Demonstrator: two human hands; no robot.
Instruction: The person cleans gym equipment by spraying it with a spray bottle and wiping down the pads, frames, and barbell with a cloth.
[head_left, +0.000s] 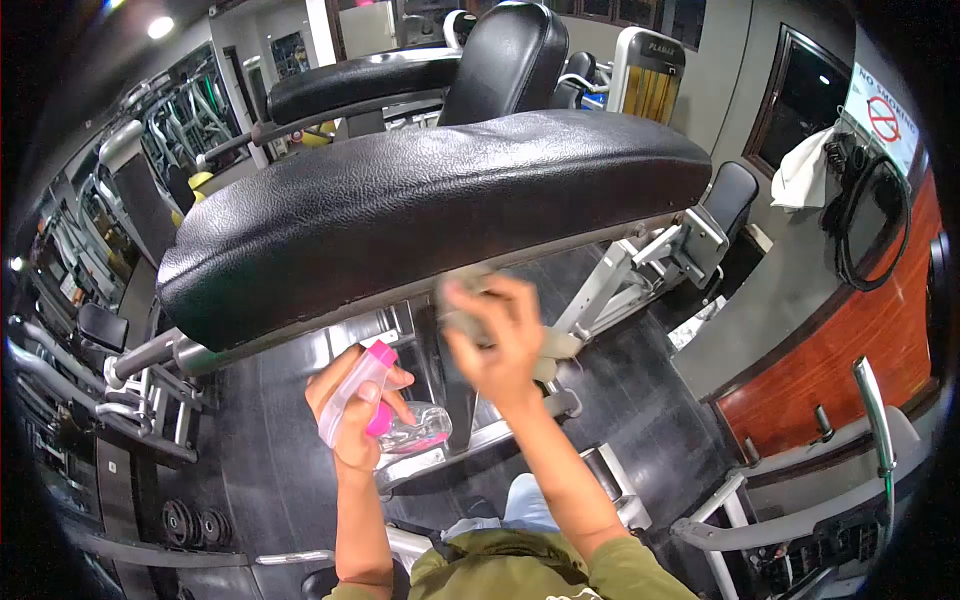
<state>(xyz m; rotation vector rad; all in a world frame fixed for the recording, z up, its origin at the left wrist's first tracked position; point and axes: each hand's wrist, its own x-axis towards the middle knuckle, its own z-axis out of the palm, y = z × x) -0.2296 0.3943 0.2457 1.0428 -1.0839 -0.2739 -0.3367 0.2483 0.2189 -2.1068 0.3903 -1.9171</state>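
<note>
My left hand (pixel 356 448) is wrapped round a clear spray bottle (pixel 425 428) with a pink nozzle and collar. The bottle is held tilted, below the long black padded cushion (pixel 430 215) of a gym machine. Just under that cushion's near edge, my right hand (pixel 505 350) is closed on a greyish cloth (pixel 468 312). Motion smears the cloth and fingers, so whether it touches the metal frame (pixel 300 325) beneath the cushion I cannot tell.
An upright black backrest (pixel 510 60) rises behind the cushion. Weight plates (pixel 185 522) stand at the lower left. To the right are a wood-panelled counter (pixel 835 370), a hanging black cable (pixel 870 215) and a chrome handle (pixel 874 415). Machine legs stand on the dark floor.
</note>
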